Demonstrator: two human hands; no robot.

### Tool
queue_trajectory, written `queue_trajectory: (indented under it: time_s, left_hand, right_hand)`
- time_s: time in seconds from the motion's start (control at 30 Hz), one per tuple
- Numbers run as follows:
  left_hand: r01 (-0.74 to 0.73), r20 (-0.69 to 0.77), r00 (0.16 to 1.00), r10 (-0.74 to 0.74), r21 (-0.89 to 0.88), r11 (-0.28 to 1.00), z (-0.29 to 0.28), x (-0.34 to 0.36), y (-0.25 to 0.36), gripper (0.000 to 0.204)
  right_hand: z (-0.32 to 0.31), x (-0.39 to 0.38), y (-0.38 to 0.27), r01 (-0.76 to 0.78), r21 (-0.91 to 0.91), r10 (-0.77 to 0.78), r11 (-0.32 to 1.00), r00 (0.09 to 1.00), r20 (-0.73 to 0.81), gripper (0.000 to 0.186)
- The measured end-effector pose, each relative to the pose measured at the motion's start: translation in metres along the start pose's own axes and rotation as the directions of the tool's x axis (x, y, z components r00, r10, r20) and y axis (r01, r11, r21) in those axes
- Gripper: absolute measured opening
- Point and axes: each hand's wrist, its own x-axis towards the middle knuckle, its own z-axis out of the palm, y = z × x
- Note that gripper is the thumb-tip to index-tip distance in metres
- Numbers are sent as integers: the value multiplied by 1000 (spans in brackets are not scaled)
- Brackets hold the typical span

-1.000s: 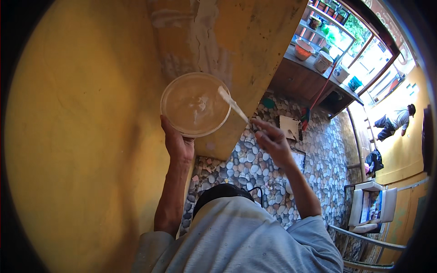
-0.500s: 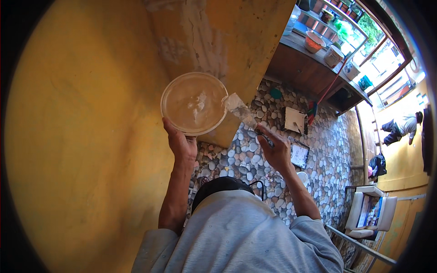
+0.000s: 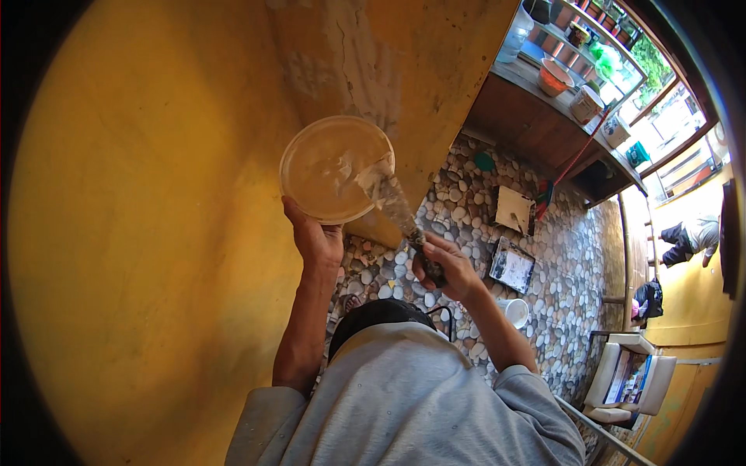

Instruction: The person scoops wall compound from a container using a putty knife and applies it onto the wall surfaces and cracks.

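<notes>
My left hand (image 3: 317, 239) grips the near rim of a round, pale plastic lid (image 3: 322, 167), its thumb along the left edge. Whitish putty (image 3: 336, 172) is smeared over the lid's middle. In my right hand (image 3: 449, 268) is the dark handle of a putty knife (image 3: 398, 208), fingers closed round it. The knife's broad, putty-stained blade lies over the lid's right side. Just beyond the lid rises a yellow wall (image 3: 423, 70) with whitish filler patches (image 3: 353, 58) and a thin crack.
On the pebble-patterned floor lie two paint trays (image 3: 513, 266) and a white bucket (image 3: 514, 312). At the far right, a wooden counter (image 3: 521, 105) carries tubs and an orange bowl (image 3: 555, 78). An armchair (image 3: 622, 377) stands at right; another person (image 3: 691, 237) is by the far wall.
My right hand has moved down and left and turned, bringing the blade from beside the rim onto the lid. The lid has shifted slightly up and right in view.
</notes>
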Motion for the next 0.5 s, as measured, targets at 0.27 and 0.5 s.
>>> queue_trajectory:
  time_s: [0.27, 0.5]
  left_hand:
    - [-96, -10, 995, 97, 24, 995, -6, 23, -1, 50]
    - [-234, 71, 972, 225, 163, 958, -15, 20, 7, 55]
  right_hand:
    - [-22, 19, 5, 22, -44, -26, 999, 994, -102, 40]
    - [-41, 9, -15, 196, -308, -279, 931, 925, -256, 27]
